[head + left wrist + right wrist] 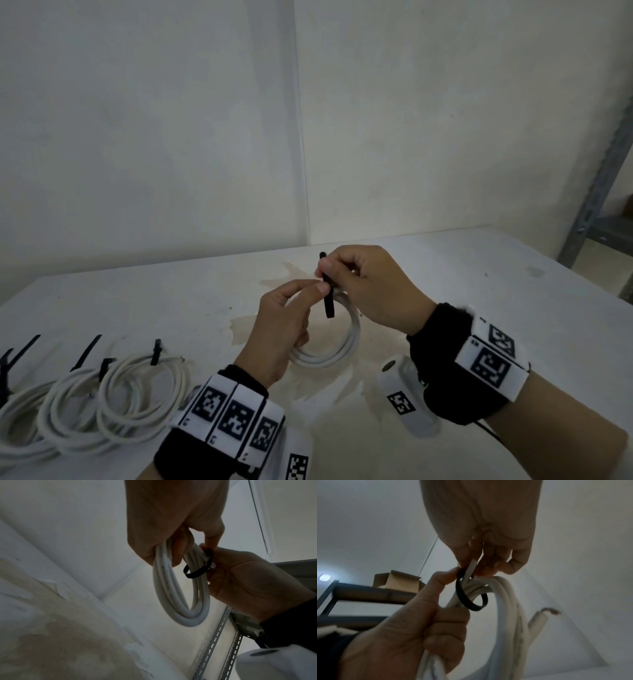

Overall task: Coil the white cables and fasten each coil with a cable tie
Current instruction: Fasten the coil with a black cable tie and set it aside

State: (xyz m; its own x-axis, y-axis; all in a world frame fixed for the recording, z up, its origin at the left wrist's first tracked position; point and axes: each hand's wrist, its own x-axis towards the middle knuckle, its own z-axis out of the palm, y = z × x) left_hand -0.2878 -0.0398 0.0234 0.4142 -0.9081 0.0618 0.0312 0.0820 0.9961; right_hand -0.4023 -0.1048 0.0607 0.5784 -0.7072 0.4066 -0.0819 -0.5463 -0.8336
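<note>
In the head view my left hand (308,301) grips a coil of white cable (329,356) just above the table (479,291), fingers curled round its strands. A black cable tie (327,294) loops around the coil near the top. My right hand (325,270) pinches the tie's upper part. The left wrist view shows the coil (180,599) hanging from my left hand (171,520), with the tie (200,569) as a loose ring beside my right hand (248,581). In the right wrist view the tie (467,599) circles the strands loosely, and a frayed cable end (544,614) sticks out.
A row of white coils (144,387) with black ties (157,351) on them lies at the table's front left. A metal shelf upright (599,192) stands at the far right. A cardboard box (399,581) sits on the shelf. A wall runs behind the table.
</note>
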